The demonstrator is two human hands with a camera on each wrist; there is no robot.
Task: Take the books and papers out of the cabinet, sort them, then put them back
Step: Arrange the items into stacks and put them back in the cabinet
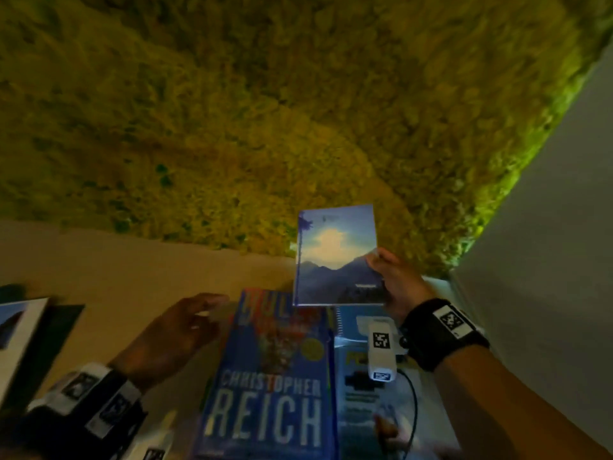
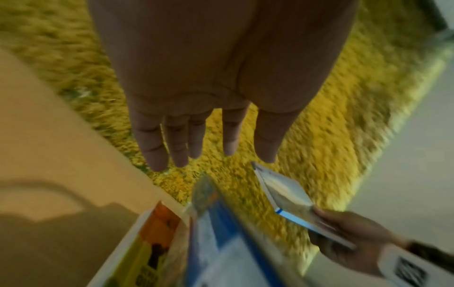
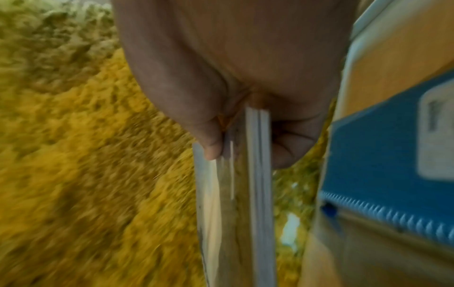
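Note:
My right hand point(image 1: 393, 280) grips a thin booklet point(image 1: 335, 257) with a mountain and sky cover, raised above the tan surface point(image 1: 99, 270); the right wrist view has my thumb point(image 3: 211, 143) pinching the booklet point(image 3: 236, 194) edge-on. My left hand point(image 1: 185, 323) hovers open with straight fingers point(image 2: 172, 143), just left of a blue Christopher Reich book point(image 1: 268, 386) lying flat. A blue spiral notebook point(image 1: 351, 320) lies right of that book, seen also as the notebook point(image 3: 383, 155) in the right wrist view. The left wrist view shows the booklet point(image 2: 287, 196) in my right hand point(image 2: 349, 236).
A yellow-green mossy wall point(image 1: 265, 111) rises behind the surface, and a pale wall point(image 1: 547, 227) stands at the right. A framed picture point(image 1: 16, 330) and dark sheet point(image 1: 63, 323) lie far left. A magazine point(image 1: 371, 400) lies under the notebook; a yellow-orange book point(image 2: 150, 238) sits left of the blue one.

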